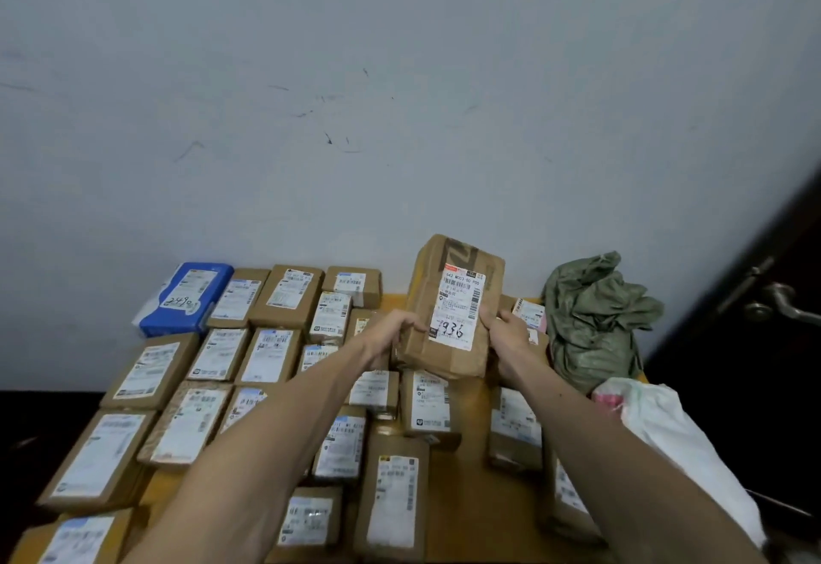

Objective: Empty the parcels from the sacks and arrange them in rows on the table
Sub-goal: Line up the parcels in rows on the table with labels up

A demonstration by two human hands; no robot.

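Left hand (393,332) and right hand (506,334) grip the box (453,310) with curled fingers, above the surface (474,421) near the sack (591,319). Free room below is small; it may land on parcels (271,354) and tip.

Holds a tall brown taped cardboard parcel (453,310), white label marked 7936, tilted above the far middle of the yellow wooden table (473,408), left hand (395,332) gripping its lower left edge and right hand (511,337) its right edge. Shows flat brown cardboard parcels (271,354) lying label-up in close rows across the left and middle of the tabletop, with a blue plastic-wrapped parcel (186,297) marked 2490 at the far left corner. Shows a crumpled green sack (595,319) slumped at the far right corner and a white plastic sack (684,439) draped over the right edge, nearer.
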